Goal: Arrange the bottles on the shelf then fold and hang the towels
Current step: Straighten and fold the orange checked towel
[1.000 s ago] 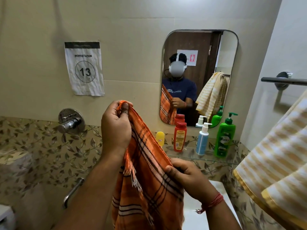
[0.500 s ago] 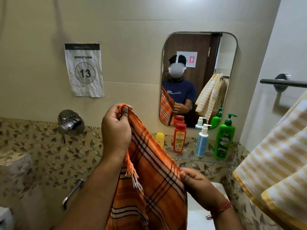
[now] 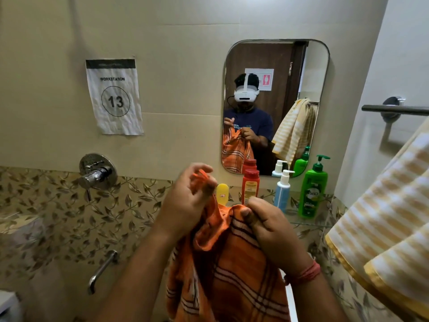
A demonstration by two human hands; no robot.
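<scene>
I hold the orange towel [image 3: 232, 263] in front of the shelf [image 3: 308, 220], my left hand [image 3: 185, 201] pinching one corner, my right hand [image 3: 271, 226] pinching the top edge. I'd match both corners evenly before folding, keeping clear of the bottles [image 3: 312, 187].

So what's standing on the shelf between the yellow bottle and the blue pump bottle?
In the head view, the red bottle stands between the yellow bottle and the blue pump bottle.
</scene>
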